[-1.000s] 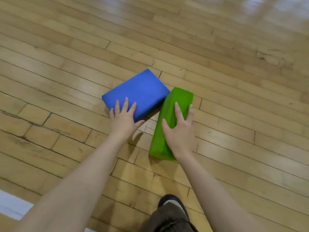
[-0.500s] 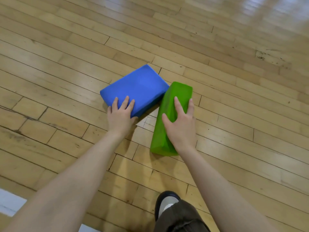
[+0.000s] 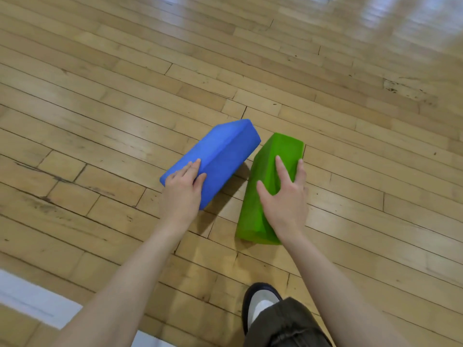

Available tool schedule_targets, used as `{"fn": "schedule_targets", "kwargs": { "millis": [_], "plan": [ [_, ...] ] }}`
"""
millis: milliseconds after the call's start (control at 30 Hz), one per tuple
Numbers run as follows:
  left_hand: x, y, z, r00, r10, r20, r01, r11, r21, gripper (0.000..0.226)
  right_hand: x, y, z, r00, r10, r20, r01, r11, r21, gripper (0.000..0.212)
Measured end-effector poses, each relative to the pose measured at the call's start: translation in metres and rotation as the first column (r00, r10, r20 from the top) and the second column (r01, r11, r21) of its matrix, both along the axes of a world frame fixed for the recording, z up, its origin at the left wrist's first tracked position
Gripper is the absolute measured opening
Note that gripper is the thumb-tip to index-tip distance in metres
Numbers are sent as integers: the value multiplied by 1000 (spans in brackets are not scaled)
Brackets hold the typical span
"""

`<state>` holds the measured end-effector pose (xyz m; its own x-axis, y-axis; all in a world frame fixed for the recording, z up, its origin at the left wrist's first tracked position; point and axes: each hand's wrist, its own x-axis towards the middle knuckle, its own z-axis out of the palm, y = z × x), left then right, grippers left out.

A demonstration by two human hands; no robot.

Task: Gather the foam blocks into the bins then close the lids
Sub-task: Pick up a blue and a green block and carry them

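Wooden plank floor (image 3: 100,116) fills the view; white floor stripe (image 3: 32,300) at lower left. Blue foam block (image 3: 220,159) tilted up on one long edge, near end in the left hand (image 3: 184,190): fingers over the top face, thumb on the side face, gripping. Green foam block (image 3: 268,186) just right of the blue block, a narrow gap between them, lying on the floor. Right hand (image 3: 284,199) spans its top, thumb on the left side, fingers curled over the right edge. Dark shoe (image 3: 260,300) and olive trouser leg (image 3: 288,326) at bottom.

The shoe (image 3: 260,300) is half hidden under a trouser leg (image 3: 288,324).
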<state>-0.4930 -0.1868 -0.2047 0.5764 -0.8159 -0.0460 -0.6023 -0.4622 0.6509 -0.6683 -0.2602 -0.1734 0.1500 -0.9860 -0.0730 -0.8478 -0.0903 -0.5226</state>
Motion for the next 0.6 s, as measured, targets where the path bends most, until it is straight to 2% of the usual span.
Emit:
{"fn": "schedule_targets", "kwargs": {
  "millis": [67, 233, 333, 400, 467, 533, 600],
  "plan": [
    [-9, 22, 14, 999, -23, 25, 22, 999, 31, 44, 2, 9, 3, 1000, 8, 15, -8, 1000, 6, 66],
    [-15, 38, 17, 944, -199, 262, 138, 962, 236, 62, 14, 27, 2, 994, 48, 95, -53, 998, 47, 65],
    [-6, 34, 16, 893, -274, 356, 162, 936, 314, 101, 15, 27, -3, 990, 97, 101, -105, 991, 85, 66],
    [4, 31, 17, 902, -258, 347, 122, 922, 367, 113, 16, 29, -6, 983, 179, 33, -181, 980, 88, 68],
    [9, 31, 17, 903, -269, 334, 139, 921, 365, 102, 20, 33, -8, 975, 224, -11, -222, 971, 84, 69],
    [12, 32, 18, 912, -270, 309, 163, 929, 331, 83, 26, 34, -6, 978, 206, 17, -207, 976, 66, 66],
    [13, 35, 29, 946, -198, 256, 117, 947, 299, 73, 34, 32, 4, 982, 179, 56, -183, 981, 67, 64]
  ]
}}
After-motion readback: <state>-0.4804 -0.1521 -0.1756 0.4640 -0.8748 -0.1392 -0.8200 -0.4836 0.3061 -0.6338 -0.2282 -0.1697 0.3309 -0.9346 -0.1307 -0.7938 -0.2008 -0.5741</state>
